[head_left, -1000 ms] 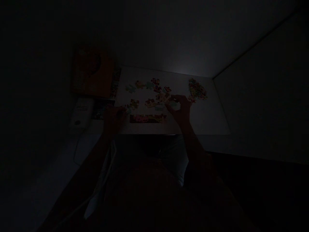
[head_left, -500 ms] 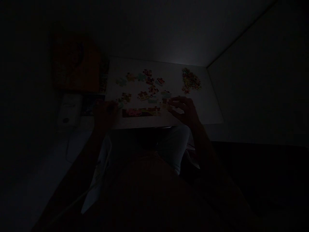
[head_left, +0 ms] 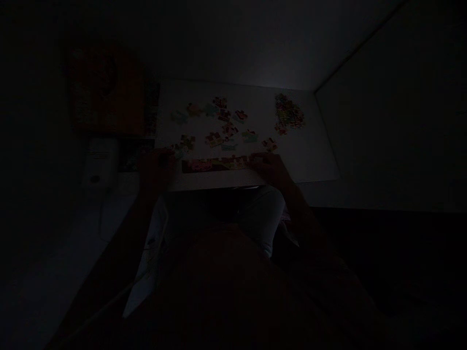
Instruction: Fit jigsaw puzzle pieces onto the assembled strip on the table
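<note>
The puzzle strip [head_left: 204, 165], a row of joined pieces, lay flat along the near edge of the white table [head_left: 306, 165], between the two hands. Lighting was very low; fine joints were not readable.

The right hand [head_left: 268, 167] was at the right end of the strip, its bent fingertips down at the last visible section. Half a second earlier, this hand was to the right of the strip with a piece at its fingertips; it had since moved in to the end, and the visible pattern then reached the fingertips. In judgement, this indicated a piece being brought against the strip. Whether it was locked in, and whether the fingers gripped it or only pressed on it, could not be determined.

The left hand [head_left: 156, 167] rested to the left of the strip, fingers curled, near a small group of pieces [head_left: 187, 141]. Its grip could not be determined. Its position beside this group was largely unchanged.

Loose pieces [head_left: 214, 140] were scattered beyond the strip. One separate piece [head_left: 270, 144] lay just beyond the right hand. A dense pile [head_left: 289, 112] occupied the far right area. At far left were an orange box [head_left: 105, 92], a printed sheet [head_left: 152, 109] beside it and a white device [head_left: 101, 160].
</note>
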`<state>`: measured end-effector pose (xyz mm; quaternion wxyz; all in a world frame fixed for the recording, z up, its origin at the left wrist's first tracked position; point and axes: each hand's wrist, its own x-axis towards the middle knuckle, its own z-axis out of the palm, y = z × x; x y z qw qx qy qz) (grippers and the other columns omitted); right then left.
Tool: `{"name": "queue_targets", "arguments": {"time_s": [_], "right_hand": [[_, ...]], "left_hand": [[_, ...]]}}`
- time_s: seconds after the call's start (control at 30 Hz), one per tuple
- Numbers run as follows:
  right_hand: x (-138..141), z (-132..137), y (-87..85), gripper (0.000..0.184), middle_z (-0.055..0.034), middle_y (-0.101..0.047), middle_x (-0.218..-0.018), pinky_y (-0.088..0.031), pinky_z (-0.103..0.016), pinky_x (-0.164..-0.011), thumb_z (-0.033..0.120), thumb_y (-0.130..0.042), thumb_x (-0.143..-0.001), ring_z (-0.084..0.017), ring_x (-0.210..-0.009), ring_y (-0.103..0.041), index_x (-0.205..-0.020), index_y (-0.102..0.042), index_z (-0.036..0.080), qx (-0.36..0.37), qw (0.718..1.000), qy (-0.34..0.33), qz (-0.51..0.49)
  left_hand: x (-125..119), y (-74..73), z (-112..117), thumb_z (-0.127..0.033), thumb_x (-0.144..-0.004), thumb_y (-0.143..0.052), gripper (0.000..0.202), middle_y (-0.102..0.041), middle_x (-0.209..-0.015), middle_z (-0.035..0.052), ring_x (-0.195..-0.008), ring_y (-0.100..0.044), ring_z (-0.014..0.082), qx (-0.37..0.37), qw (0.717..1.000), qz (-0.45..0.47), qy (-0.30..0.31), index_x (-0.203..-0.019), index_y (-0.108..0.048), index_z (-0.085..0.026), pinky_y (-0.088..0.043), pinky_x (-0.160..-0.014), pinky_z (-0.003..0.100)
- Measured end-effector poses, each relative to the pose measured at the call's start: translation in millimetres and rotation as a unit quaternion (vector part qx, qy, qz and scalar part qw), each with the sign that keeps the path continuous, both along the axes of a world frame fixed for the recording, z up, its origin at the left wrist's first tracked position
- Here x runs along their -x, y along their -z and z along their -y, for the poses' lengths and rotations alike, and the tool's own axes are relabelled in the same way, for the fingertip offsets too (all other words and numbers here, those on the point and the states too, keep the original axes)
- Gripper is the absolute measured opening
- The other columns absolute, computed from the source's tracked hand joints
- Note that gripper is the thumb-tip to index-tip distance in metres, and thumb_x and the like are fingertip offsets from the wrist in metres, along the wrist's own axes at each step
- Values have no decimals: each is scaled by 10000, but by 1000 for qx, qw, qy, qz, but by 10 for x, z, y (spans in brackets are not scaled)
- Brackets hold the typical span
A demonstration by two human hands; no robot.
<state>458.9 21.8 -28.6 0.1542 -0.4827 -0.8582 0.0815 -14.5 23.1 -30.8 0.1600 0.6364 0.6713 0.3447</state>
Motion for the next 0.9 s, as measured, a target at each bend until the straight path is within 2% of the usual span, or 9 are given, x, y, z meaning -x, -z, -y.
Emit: {"name": "queue_targets", "arguments": {"time_s": [0.3,0.43,0.57,0.77,0.9], "right_hand": [[-59,10,-17,359,-92,-806,-1609,-544,-502,-994,361,-625,-1228,-303,-1108,-751,-1450,-905,406,1,999,-18,37],[-58,33,-10,382,-98,-781,-1645,-542,-516,-1042,319,-624,-1229,-319,-1198,-746,-1482,-892,418,1,999,-11,45],[10,60,-22,363,-79,-772,-1642,-547,-547,-1083,337,-638,-1222,-313,-1194,-731,-1464,-889,439,21,999,2,24],[108,125,-29,316,-91,-769,-1631,-522,-585,-1135,350,-658,-1194,-341,-1252,-715,-1397,-899,373,20,1000,21,-4],[132,210,-26,331,-93,-754,-1660,-505,-608,-1200,399,-652,-1201,-346,-1290,-717,-1444,-874,365,14,1000,11,-24]], "left_hand": [[-29,-94,28,-422,-1031,-741,262,-814,-1233,148,-1279,-757,384,14,1000,-19,-4,-1196,-799,-226,-558,-1245,607],[-45,-106,32,-443,-1052,-702,272,-813,-1248,164,-1289,-759,389,7,1000,-26,1,-1170,-788,-214,-536,-1262,618],[-34,-69,24,-465,-1025,-717,260,-818,-1200,142,-1249,-769,387,0,1000,-10,-5,-1147,-775,-242,-550,-1254,609],[-18,-41,17,-500,-1003,-717,295,-828,-1229,154,-1242,-789,397,2,1000,24,4,-1146,-777,-249,-579,-1236,627],[-34,-70,13,-486,-1025,-692,291,-829,-1199,158,-1225,-794,392,8,1000,20,1,-1139,-783,-234,-575,-1239,640]]}}
